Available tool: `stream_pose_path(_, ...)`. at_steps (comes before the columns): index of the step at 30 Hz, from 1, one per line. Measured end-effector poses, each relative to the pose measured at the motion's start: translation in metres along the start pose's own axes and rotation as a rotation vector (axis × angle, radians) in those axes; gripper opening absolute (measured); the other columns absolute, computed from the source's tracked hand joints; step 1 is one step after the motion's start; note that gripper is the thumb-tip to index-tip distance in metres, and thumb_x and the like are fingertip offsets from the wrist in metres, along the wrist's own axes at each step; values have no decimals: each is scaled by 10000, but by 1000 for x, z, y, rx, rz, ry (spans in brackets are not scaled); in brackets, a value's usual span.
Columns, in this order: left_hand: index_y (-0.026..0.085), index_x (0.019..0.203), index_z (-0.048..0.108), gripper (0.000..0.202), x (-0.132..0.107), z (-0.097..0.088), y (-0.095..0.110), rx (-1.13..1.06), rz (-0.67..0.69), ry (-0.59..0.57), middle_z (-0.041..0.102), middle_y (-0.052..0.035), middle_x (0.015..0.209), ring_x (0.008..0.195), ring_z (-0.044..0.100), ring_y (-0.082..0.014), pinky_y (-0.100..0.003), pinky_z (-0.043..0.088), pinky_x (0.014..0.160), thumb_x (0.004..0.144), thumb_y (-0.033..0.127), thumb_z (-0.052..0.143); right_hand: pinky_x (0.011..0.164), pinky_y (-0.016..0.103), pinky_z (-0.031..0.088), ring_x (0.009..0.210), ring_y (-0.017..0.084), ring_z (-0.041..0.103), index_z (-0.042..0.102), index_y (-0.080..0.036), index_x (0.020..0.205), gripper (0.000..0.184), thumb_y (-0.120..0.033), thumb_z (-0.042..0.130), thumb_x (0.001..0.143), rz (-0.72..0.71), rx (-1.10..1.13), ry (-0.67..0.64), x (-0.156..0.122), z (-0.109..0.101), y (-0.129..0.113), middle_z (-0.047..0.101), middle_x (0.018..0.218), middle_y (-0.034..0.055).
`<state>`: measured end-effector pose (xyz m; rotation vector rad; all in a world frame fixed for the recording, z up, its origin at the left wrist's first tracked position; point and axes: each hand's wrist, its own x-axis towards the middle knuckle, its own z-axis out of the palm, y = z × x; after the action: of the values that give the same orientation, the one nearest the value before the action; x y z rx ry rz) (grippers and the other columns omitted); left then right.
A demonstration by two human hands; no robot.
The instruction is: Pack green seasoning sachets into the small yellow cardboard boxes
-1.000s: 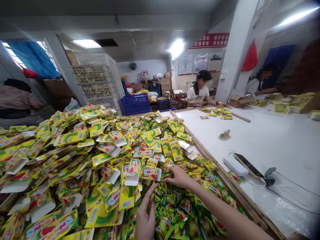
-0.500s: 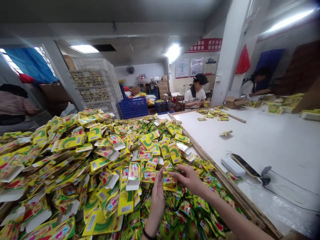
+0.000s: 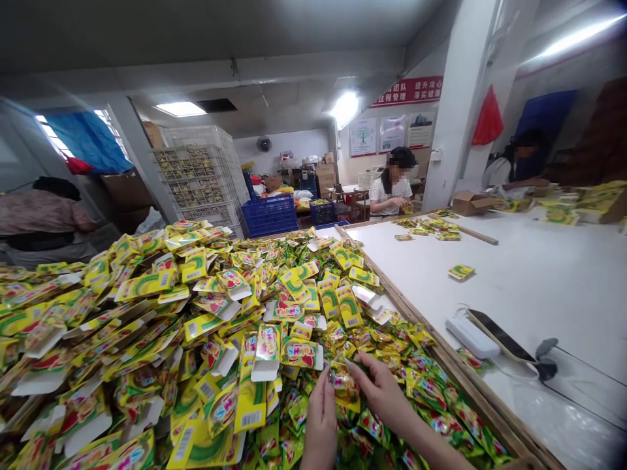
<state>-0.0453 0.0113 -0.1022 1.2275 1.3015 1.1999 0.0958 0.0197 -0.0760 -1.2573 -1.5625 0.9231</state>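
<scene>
Both hands at pile's near edge, pinching 1 small green-yellow sachet [image 3: 344, 383] between them: left hand [image 3: 321, 418] on its left side, right hand [image 3: 385, 395] on its right. Judged early: heap of flat cartons [image 3: 147, 313] unfilled, loose sachets [image 3: 431, 398] aplenty. White table [image 3: 539, 274] nearly bare.

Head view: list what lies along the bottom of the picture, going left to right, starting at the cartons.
Heap of flat yellow cartons → left hand → small sachet pinched by both hands → right hand → wooden table edge → white power bank → black phone.
</scene>
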Motion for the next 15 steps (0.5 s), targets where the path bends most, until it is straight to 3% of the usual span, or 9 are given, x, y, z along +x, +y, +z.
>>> stream_pose_path(4, 145, 1217, 524, 475, -2, 13, -4, 42, 145, -74, 509, -129, 1318, 1253, 431, -221, -367, 289, 1090, 867, 430, 378, 670, 258, 433, 791, 191, 547, 574, -184, 968, 383, -526, 524, 804, 125, 70, 33, -13, 11, 11, 612, 912, 49)
stream_pose_path(7, 141, 1229, 511, 503, -2, 16, -15, -12, 72, -64, 487, -135, 1337, 1267, 414, -230, -376, 301, 1086, 851, 453, 401, 793, 309, 451, 933, 235, 557, 570, -190, 1105, 493, -508, 622, 732, 204, 114, 44, -19, 6, 16, 598, 1111, 76)
stream_pose_path(9, 114, 1212, 521, 576, -3, 17, -21, -42, -11, -43, 495, -162, 1322, 1256, 425, -259, -390, 327, 1070, 804, 515, 459, 822, 319, 453, 951, 241, 565, 604, -184, 1058, 481, -481, 679, 686, 202, 184, 53, -18, 1, 14, 625, 1061, 65)
stream_pose_path(11, 90, 1184, 538, 622, -5, 18, -22, -29, -38, -25, 526, -185, 1281, 1220, 462, -280, -404, 352, 1051, 776, 556, 482, 757, 300, 477, 851, 223, 598, 636, -172, 942, 425, -462, 723, 645, 200, 315, 23, -16, -1, 9, 660, 903, 42)
stream_pose_path(15, 157, 1136, 582, 467, -3, 12, 4, 142, 144, -116, 587, -136, 1210, 1162, 511, -258, -404, 392, 1010, 871, 474, 362, 629, 279, 492, 649, 185, 618, 622, -153, 833, 432, -514, 729, 621, 290, 600, 43, -14, 0, 2, 655, 712, 21)
